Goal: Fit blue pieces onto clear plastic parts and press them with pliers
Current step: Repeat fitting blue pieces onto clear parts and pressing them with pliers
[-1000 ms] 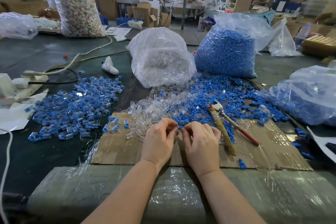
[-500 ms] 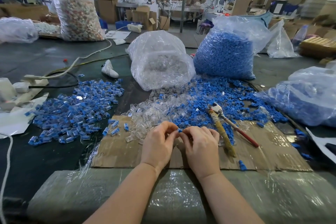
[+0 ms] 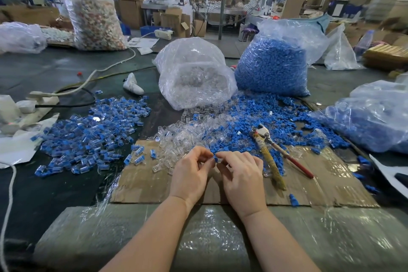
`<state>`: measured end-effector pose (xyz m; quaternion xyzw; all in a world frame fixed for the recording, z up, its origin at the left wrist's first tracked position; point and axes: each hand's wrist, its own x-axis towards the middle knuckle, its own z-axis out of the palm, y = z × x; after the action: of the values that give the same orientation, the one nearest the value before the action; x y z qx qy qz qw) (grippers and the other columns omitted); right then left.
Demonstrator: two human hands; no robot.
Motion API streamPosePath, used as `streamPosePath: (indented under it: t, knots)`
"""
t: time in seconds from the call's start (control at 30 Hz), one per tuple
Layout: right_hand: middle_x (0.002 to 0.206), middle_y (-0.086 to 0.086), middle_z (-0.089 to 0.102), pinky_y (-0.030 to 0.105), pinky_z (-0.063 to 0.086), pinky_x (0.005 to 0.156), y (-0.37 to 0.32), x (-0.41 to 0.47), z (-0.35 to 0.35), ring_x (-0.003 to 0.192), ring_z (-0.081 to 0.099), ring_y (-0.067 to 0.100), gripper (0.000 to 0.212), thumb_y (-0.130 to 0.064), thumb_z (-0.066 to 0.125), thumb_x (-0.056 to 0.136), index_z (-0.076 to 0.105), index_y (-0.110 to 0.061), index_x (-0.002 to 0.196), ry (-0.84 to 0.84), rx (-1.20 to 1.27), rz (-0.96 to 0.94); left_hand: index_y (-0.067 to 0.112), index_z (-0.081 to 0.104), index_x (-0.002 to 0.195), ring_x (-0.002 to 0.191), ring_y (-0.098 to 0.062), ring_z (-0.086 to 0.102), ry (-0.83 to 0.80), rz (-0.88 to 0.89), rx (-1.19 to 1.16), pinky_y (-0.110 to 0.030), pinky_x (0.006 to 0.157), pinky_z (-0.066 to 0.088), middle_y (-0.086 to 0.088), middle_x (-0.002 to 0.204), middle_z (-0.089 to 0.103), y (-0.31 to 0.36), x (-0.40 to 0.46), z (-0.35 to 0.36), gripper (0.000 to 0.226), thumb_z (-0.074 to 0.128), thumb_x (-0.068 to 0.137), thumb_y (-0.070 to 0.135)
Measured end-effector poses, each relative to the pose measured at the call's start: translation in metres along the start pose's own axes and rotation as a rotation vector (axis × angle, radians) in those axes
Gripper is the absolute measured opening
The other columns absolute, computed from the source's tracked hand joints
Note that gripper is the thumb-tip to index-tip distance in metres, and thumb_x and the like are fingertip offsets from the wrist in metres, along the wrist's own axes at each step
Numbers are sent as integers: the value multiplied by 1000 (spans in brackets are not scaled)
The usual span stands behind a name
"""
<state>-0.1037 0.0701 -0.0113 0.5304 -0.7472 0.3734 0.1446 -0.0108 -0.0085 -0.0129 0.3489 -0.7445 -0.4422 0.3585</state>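
Both hands met over the cardboard sheet (image 3: pixel 154 185) near the table's front edge. The left hand (image 3: pixel 189 174) and the right hand (image 3: pixel 241 178) pinched together one small blue piece (image 3: pixel 216 158) between their fingertips; whether a clear part was held with it, I could not tell. The pliers (image 3: pixel 268 152) lay untouched just right of the right hand. Loose clear plastic parts (image 3: pixel 187 137) and blue pieces (image 3: pixel 254 117) were heaped behind the hands, and the finished pile (image 3: pixel 92 134) lay to the left.

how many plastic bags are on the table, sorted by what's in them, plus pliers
Bags of blue pieces: 2
Bags of clear parts: 1
Bags of mixed pale pieces: 1
Bags, contents unclear: 2
Pliers: 1
Total: 7
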Motion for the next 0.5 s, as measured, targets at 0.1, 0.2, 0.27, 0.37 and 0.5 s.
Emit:
streamPosePath:
  t: [0.1,0.2,0.27,0.37,0.5]
  knots:
    - [79,-5,66,34,30,76,0,0,-1,74,60,23,38,-43,43,81,71,-18,89,-21,21,0,25,60,83,72,-12,61,2,5,5,-35,76,52,7,74,64,0,0,0,15,63,86,11]
    - [79,-5,65,34,29,75,0,1,-1,75,59,23,39,-44,42,81,71,-19,88,-18,30,7,27,59,81,72,-15,61,4,8,16,-35,74,52,6,74,64,0,0,1,17,64,86,11]
    - [79,-5,65,34,29,75,0,1,0,75,59,22,38,-45,43,82,71,-19,88,-15,23,6,26,60,83,72,-17,61,1,4,10,-36,74,52,5,75,64,-1,1,1,15,64,86,11]
    - [79,-5,65,34,29,74,1,0,0,75,60,23,37,-45,44,81,71,-19,86,-6,17,1,25,61,82,70,-11,60,7,6,15,-32,73,52,8,73,64,-2,1,1,14,65,85,12]
    - [79,-4,65,34,29,74,0,1,0,74,60,24,37,-45,45,80,70,-19,85,-6,11,-6,29,59,81,67,-2,57,16,15,34,-26,71,51,12,70,62,-2,2,0,18,66,85,13]
